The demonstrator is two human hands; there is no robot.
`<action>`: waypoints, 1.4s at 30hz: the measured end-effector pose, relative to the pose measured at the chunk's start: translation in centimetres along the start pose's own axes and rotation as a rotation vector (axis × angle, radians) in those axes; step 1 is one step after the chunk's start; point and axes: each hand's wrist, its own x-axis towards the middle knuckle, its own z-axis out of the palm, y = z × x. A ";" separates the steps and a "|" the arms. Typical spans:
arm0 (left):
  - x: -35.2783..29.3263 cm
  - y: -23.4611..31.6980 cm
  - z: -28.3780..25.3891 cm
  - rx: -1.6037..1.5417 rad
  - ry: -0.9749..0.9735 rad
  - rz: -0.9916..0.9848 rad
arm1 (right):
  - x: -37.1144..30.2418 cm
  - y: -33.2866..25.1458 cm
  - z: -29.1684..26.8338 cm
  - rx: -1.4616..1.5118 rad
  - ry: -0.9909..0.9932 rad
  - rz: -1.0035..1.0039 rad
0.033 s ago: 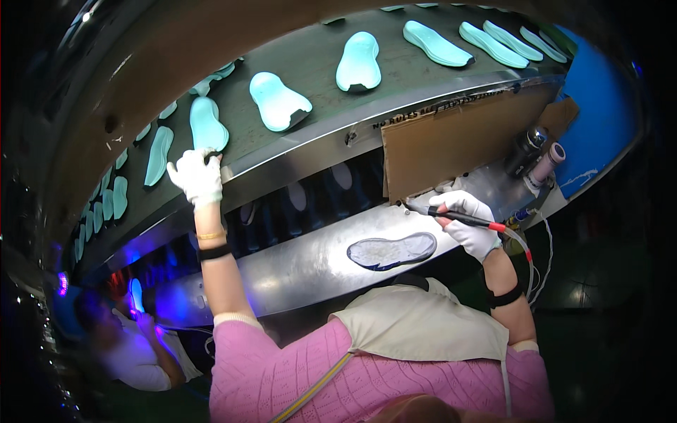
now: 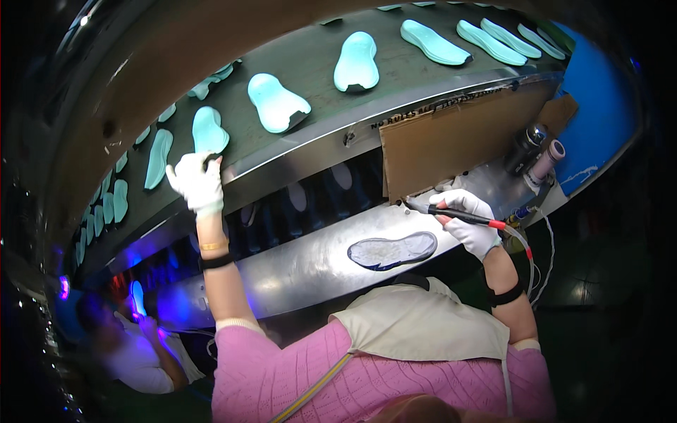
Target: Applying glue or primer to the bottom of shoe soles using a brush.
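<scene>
My left hand (image 2: 196,182), in a white glove with bare fingertips, reaches to the near edge of the conveyor belt. Its fingers are closed at the dark near end of a mint-green shoe sole (image 2: 209,132); the exact grip is partly hidden. In my right hand (image 2: 468,222), also gloved, is a black pen-like tool (image 2: 458,215) with a pale tip pointing left and a red-banded tube at its back. Below and left of that hand, a grey sole with a dark rim (image 2: 392,252) lies flat on the metal shelf (image 2: 282,282).
More mint-green soles (image 2: 356,62) lie along the belt (image 2: 310,63). A cardboard sheet (image 2: 458,144) leans behind my right hand. Two bottles, one dark (image 2: 526,149) and one pink (image 2: 548,162), stand at the right. A co-worker (image 2: 134,352) sits at the lower left under blue-violet light.
The sole at my left fingers now looks shorter, its far end nearer to me. My left hand has shifted very slightly toward me. My right hand and the grey sole stay in place.
</scene>
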 end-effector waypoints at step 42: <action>-12.3 27.3 -1.2 -2.652 -1.124 -1.144 | -1.5 0.3 3.7 0.152 0.067 -0.022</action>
